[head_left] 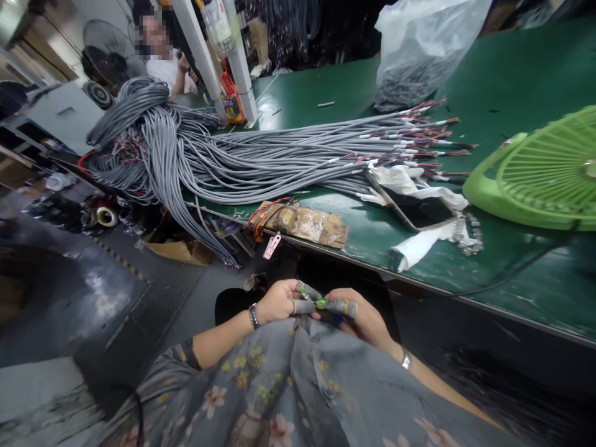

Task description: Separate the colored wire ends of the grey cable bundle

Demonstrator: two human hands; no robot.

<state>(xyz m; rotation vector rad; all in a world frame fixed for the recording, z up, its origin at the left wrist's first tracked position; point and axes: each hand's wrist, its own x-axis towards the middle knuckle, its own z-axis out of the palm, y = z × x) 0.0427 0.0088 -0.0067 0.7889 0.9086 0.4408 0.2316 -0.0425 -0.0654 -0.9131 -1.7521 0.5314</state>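
My left hand (278, 301) is closed in front of my body, with grey wraps on its fingertips and a metal watch band at the wrist. Against it, fingertips nearly meeting, my right hand (365, 316) is closed too; yellow and green bands show on its wrapped fingers. Whatever lies between the fingertips is too small and covered to make out. Just beyond the hands, at the bench edge, rests a worn wooden block (321, 226) with tape and wires on it. A pink tag (272, 246) hangs beside it.
Bundled grey cables (279, 158) with stripped ends stretch across the green bench (526, 273). A phone (423, 211) lies on white tissue to the right, near a green fan (544, 171). Behind stands a plastic bag (419, 56). Another person (170, 65) is at the back left.
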